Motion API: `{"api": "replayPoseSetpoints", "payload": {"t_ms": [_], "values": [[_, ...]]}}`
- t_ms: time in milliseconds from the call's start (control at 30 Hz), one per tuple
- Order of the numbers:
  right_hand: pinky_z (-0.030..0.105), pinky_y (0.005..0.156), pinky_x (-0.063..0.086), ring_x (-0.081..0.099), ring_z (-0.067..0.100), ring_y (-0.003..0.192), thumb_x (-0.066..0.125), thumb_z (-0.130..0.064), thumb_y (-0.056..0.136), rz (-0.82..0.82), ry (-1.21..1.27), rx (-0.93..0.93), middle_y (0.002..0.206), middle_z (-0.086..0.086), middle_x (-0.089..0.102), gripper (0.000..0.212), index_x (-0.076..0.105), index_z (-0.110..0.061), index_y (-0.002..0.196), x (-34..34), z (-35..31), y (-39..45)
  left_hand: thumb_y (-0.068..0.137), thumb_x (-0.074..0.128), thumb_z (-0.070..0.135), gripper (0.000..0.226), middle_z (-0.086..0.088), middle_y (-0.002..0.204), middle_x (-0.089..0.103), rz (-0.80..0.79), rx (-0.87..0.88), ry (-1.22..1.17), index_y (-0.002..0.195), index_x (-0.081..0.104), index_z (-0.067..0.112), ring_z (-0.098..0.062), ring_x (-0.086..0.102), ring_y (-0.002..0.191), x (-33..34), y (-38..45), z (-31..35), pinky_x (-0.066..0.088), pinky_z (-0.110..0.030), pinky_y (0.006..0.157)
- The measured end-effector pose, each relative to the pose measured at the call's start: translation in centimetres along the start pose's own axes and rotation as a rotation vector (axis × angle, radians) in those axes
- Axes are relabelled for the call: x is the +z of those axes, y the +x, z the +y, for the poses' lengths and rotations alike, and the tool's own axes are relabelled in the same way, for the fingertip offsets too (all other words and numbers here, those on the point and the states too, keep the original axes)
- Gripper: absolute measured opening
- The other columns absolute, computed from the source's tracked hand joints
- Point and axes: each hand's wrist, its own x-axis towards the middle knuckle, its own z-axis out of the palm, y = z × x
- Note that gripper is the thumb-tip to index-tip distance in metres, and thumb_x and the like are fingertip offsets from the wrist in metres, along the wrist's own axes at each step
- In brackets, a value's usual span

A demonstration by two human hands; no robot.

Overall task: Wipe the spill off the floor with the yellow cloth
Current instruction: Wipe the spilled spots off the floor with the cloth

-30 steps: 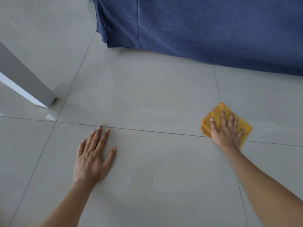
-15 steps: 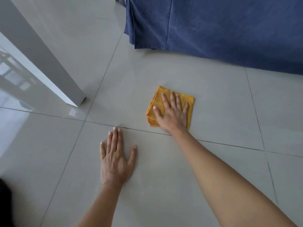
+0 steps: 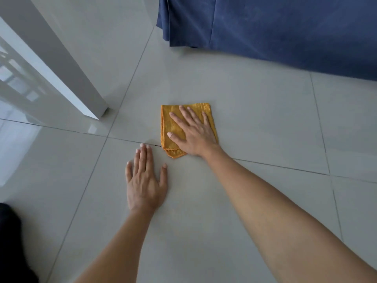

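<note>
Folded yellow woven cloth (image 3: pixel 184 127) is pressed flat on the grey glossy tiled floor (image 3: pixel 255 119) under the right hand (image 3: pixel 193 135), fingers spread, no grip closed. Left hand (image 3: pixel 144 180) is splayed just beside it. No spill is discernible; wiping is judged underway, remainder unclear.

No readable text, labels or numbers anywhere.

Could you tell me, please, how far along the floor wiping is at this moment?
Under way. The right hand presses flat on the folded yellow cloth, which lies on the floor across a grout line; the left hand braces on the tile beside it. No liquid shows on the glossy tiles, so what is left cannot be judged.
</note>
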Motion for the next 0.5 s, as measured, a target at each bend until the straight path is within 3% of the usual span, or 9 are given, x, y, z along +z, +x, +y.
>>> {"api": "replayPoseSetpoints", "payload": {"t_ms": [333,500], "values": [[0.048,0.119,-0.006,-0.005,0.013,0.150,0.025,-0.068,0.092,0.026,0.010,0.303,0.163,-0.009,-0.005,0.068,0.006,-0.043,0.152,-1.2,9.5,-11.3,0.092,0.019,0.045,0.061,0.005,0.159,0.011,-0.079,0.089,0.022,0.151,0.017,0.028,-0.016,0.006,0.147,-0.3,-0.3,0.1,0.001,-0.044,0.117],[0.048,0.119,-0.005,-0.004,0.012,0.150,0.024,-0.068,0.091,0.044,0.011,0.464,0.163,-0.010,-0.004,0.068,0.006,-0.044,0.152,-1.9,14.8,-16.5,0.090,0.019,0.047,0.063,0.007,0.159,0.013,-0.161,0.235,0.000,0.150,0.021,0.029,-0.015,0.006,0.147,0.7,-0.7,4.8,0.000,-0.043,0.118]]}}
